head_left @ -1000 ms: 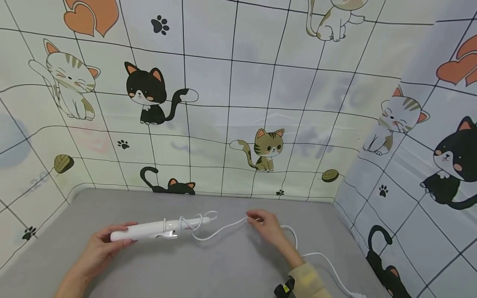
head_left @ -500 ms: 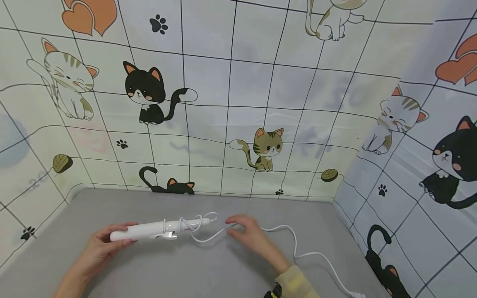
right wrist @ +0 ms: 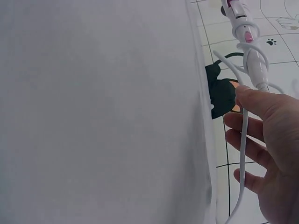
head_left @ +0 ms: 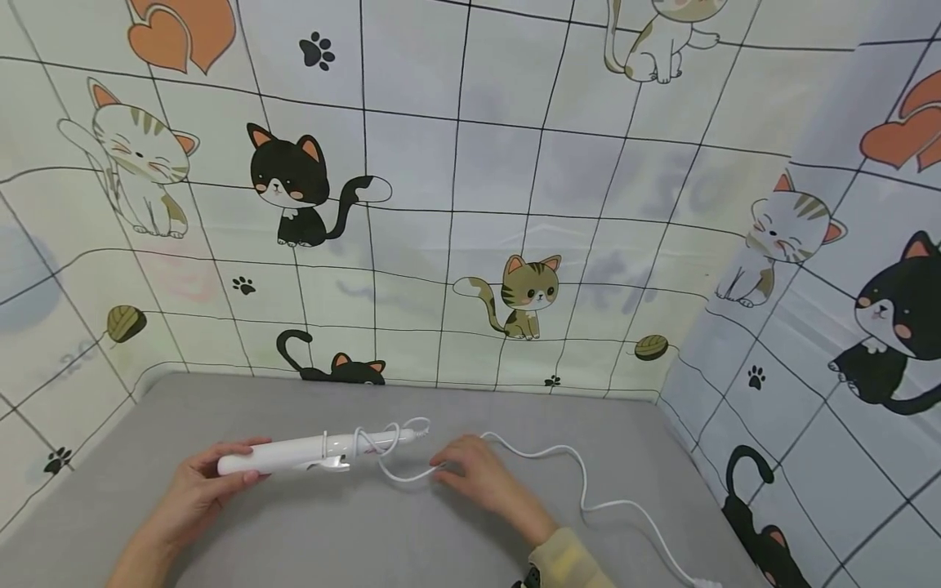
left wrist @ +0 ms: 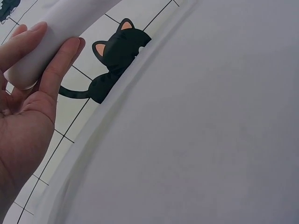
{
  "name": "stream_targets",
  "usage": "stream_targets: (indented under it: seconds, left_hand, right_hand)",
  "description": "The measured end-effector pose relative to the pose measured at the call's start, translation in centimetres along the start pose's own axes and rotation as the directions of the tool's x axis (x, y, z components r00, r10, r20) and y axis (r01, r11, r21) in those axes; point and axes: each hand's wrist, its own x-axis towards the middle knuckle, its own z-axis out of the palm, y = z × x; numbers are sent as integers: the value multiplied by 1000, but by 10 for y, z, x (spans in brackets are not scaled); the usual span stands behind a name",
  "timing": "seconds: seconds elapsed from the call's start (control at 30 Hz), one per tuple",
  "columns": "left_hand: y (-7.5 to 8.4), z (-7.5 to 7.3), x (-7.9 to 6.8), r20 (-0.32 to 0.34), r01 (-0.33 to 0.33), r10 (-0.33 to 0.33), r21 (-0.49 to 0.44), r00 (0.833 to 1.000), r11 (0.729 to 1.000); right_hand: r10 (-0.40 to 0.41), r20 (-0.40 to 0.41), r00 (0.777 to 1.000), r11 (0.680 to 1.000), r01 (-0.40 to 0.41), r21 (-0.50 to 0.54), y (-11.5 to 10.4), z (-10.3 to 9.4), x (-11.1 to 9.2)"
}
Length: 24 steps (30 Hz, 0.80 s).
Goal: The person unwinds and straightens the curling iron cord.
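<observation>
A white curling iron (head_left: 290,456) is held level above the grey surface, its thick smooth end in my left hand (head_left: 194,494). In the left wrist view the thumb and fingers (left wrist: 53,70) lie round that end. The iron's narrower handle (right wrist: 256,65) shows pink parts in the right wrist view. White power cord (head_left: 532,453) loops loosely round this handle. Just right of the handle's tip, my right hand (head_left: 481,482) pinches the cord between thumb and fingers. In the head view the hand hides part of the cord.
The cord runs on to the right, with a white plug (head_left: 706,582) at the bottom edge. A grey-covered table (head_left: 367,539) lies beneath both hands. Cloth walls (head_left: 412,163) printed with cats and grid lines enclose it at the back and sides.
My right hand has slid left along the cord toward the handle, leaving more cord showing behind it on the right. The left hand and curling iron have stayed put.
</observation>
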Motion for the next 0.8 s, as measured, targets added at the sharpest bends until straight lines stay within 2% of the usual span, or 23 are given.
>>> stream_targets:
  seconds: [0.07,0.17,0.37,0.47,0.6,0.7,0.8]
  left_hand:
    - [0,0,-1,-1,-6,6,1,1000,1000]
    - [1,-1,-2,-5,-13,13,2,1000,1000]
    - [2,-3,-3,-9,-29,29,-8,1000,1000]
    - [3,-3,-3,-7,-33,33,-12,999,999]
    - [4,-4,-2,-15,-31,31,-6,999,999]
    - [4,-4,-2,-17,-30,30,-3,999,1000]
    - [4,-5,-2,-10,-29,29,-4,1000,1000]
  right_hand:
    - [25,6,1000,1000,-25,-10,0,-1,0]
    - [115,5,993,993,-115,-3,0,-4,-1]
    - [290,-26,957,957,-290,4,4,-12,-5]
    - [377,-38,926,926,-376,19,8,-16,-9]
    - [486,-68,871,874,-484,50,16,-23,-12]
    - [538,-101,837,843,-534,67,25,-28,-14]
    - [569,-131,812,822,-563,82,32,-30,-17]
